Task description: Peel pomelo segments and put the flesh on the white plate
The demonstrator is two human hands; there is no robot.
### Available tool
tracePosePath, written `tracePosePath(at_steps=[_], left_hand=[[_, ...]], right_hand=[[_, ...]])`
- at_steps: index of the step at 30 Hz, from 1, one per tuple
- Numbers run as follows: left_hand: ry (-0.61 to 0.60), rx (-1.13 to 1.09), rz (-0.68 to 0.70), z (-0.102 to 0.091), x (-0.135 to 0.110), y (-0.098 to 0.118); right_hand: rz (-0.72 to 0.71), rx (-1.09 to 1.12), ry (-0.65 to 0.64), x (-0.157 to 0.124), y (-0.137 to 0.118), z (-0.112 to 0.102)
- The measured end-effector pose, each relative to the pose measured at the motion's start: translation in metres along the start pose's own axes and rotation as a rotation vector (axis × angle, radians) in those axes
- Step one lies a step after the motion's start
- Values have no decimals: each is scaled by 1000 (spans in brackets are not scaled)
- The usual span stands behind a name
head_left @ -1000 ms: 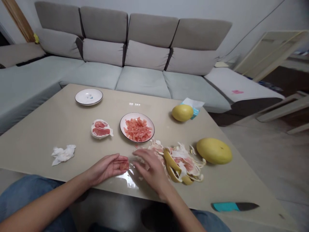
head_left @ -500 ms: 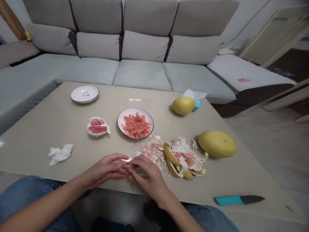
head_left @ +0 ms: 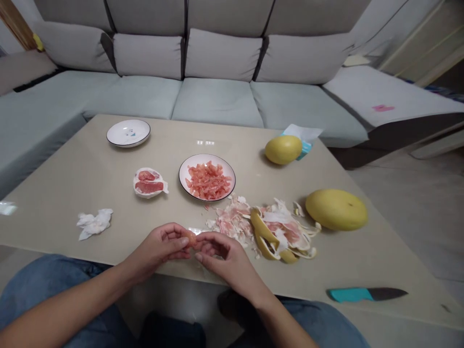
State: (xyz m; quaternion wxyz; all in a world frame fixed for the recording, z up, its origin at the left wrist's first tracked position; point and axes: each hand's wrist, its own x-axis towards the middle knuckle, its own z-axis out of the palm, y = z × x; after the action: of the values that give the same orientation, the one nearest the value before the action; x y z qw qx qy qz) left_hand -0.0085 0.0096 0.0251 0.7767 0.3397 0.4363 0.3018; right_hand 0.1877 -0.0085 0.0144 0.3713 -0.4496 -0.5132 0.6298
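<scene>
- Head view: pulp piece (head_left: 191, 238), lower centre of frame, clamped in left hand (head_left: 163, 246)
- Right hand (head_left: 226, 258): thumb and forefinger apart, beside it
- Step seems piece-cleaning; next move likely calls for light pinch

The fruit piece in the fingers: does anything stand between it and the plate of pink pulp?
Nothing visible blocks the way from the fruit piece in the left hand to the plate; a tiny crumb lies near its rim, pale scraps to the right.
</scene>
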Motion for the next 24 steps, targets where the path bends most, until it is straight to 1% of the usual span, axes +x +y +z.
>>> tracePosePath(at_steps=[3, 6, 9, 16, 21, 24], left_hand=[[-2, 8, 17, 1, -1, -2], [-2, 35, 50, 3, -1, -5], [-6, 64, 51, 4, -1, -6], [-48, 61, -25, 2, -2, -2], [-114, 48, -33, 0, -4, -1], [-128, 46, -39, -1, -5, -1]], right_hand=[[37, 39, 42, 0, 1, 3], [49, 12, 95, 0, 2, 7], [68, 32, 98, -1, 2, 8], [203, 262, -25, 2, 6, 3], [234, 368, -119, 4, 12, -1], [241, 402, -137, 4, 14, -2]])
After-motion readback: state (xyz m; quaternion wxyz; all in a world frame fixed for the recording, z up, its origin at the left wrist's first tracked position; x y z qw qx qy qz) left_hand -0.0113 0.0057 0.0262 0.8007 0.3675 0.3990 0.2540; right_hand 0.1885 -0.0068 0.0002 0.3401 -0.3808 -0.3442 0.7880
